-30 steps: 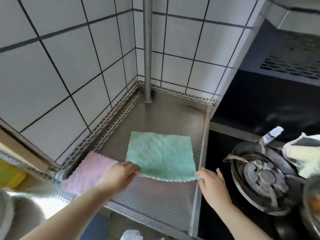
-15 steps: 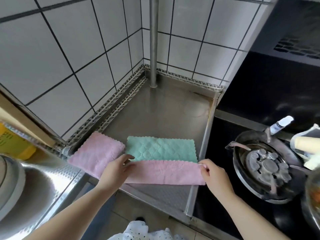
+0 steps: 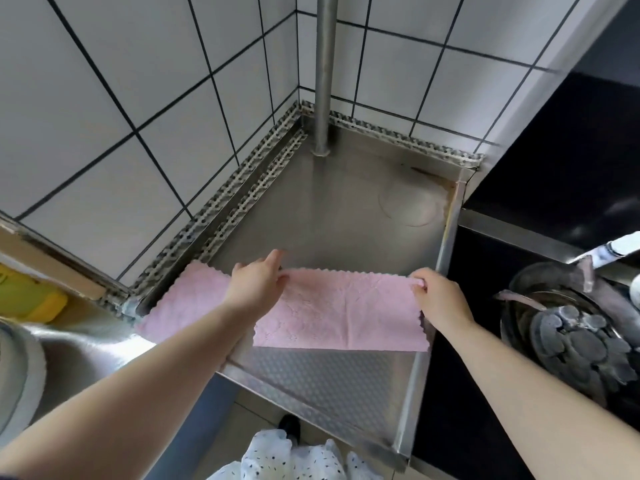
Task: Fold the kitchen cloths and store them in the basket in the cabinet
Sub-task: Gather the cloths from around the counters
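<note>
Steel tabletop [image 3: 346, 188], set in a tiled corner with an upright pipe [image 3: 323, 74] at the back; gas burner [image 3: 575, 337] to my right, sink rim at lower left. Item one: folded pink cloth [image 3: 346, 317], lying across the near part of the tabletop, its far edge doubled over toward the wall, its right end reaching the raised steel lip beside the hob. Item two: second pink cloth [image 3: 188, 299], flat and just to the left, partly under my left forearm. Left hand [image 3: 256, 285]: fingers curled onto the far left corner of the folded cloth, index extended. Right hand [image 3: 438, 299]: fingers pinching the far right corner. Basket and cabinet: not in view. Risks, as I judge them: the two far corners may land unevenly, since the left one is partly hidden beneath my hand, giving a skewed fold; soft pile could let the layers slip when I release; the right end could slide over the lip toward the burner; dragging my left forearm could rumple the second cloth or pull it toward the sink.
</note>
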Demonstrator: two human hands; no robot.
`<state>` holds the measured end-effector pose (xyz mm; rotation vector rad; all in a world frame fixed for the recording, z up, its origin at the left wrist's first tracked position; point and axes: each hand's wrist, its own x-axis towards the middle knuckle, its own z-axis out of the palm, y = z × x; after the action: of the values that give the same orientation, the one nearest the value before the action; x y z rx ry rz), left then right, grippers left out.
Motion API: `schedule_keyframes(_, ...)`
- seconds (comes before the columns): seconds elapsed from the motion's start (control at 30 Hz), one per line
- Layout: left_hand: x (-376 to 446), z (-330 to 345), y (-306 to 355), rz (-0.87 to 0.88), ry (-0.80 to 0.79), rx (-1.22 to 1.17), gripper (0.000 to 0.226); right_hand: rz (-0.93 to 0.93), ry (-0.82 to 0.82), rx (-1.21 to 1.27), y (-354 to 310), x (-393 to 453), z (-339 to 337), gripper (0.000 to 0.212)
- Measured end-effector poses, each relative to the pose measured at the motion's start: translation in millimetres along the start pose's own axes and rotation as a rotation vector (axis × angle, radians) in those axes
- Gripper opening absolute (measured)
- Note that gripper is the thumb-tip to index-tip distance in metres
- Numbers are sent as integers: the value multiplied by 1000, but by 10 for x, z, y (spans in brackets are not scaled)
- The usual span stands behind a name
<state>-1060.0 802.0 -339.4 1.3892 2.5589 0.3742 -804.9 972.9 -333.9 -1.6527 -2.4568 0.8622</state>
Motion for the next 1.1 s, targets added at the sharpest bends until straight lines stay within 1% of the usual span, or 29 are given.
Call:
schedule_keyframes(0.17, 126, 93, -92, -30, -129, 59, 52, 50, -77, -75, 7, 105, 127, 25)
schedule_keyframes(0.23, 112, 102, -99, -15, -106, 133, 54, 16, 9, -103, -2, 99, 158, 30)
schedule_keyframes(0.3, 60, 105, -46, 67, -6, 170, 52, -95, 131, -197, -37, 68, 206, 38)
schedule_keyframes(0.33, 16, 126, 6, 135, 42, 153, 49, -172, 153, -230, -91, 32, 247, 42)
schedule_keyframes(0.4, -93, 217, 164, 286, 79, 101, 43, -320, 132, -248, -240, -48, 409, 48)
schedule_keyframes(0.43, -164, 283, 256, 356, 59, 86, 42, -382, 100, -250, -314, -103, 524, 49)
schedule_keyframes(0.5, -309, 416, 430, 414, 8, 99, 43, -421, -13, -280, -467, -204, 774, 50)
schedule_keyframes(0.53, -369, 469, 483, 408, -9, 113, 47, -404, -55, -300, -514, -258, 888, 51)
schedule_keyframes(0.6, -442, 555, 512, 387, -32, 143, 55, -384, -58, -334, -517, -341, 1045, 53)
schedule_keyframes(0.7, -463, 652, 396, 394, -35, 119, 51, -413, 43, -396, -391, -387, 1068, 55)
schedule_keyframes(0.77, -428, 678, 303, 362, -104, 125, 57, -403, 61, -473, -260, -382, 1007, 55)
schedule_keyframes(0.83, -410, 687, 242, 328, -155, 161, 67, -358, -1, -550, -124, -365, 916, 63)
schedule_keyframes(0.9, -379, 689, 236, 299, -176, 187, 72, -306, -70, -542, -8, -353, 840, 67)
schedule_keyframes(0.93, -370, 676, 239, 297, -168, 184, 72, -295, -76, -532, 31, -333, 826, 66)
schedule_keyframes(0.97, -379, 645, 254, 321, -145, 156, 70, -304, -60, -515, 49, -312, 816, 65)
schedule_keyframes(1.0, -401, 607, 270, 387, -100, 122, 63, -325, -32, -485, 33, -289, 797, 64)
schedule_keyframes(1.03, -433, 589, 285, 500, -41, 119, 51, -371, 3, -450, -15, -259, 767, 60)
schedule_keyframes(1.07, -472, 581, 302, 616, 13, 128, 39, -448, 45, -432, -76, -222, 733, 52)
schedule_keyframes(1.1, -513, 566, 329, 698, 31, 137, 31, -547, 81, -422, -132, -183, 715, 43)
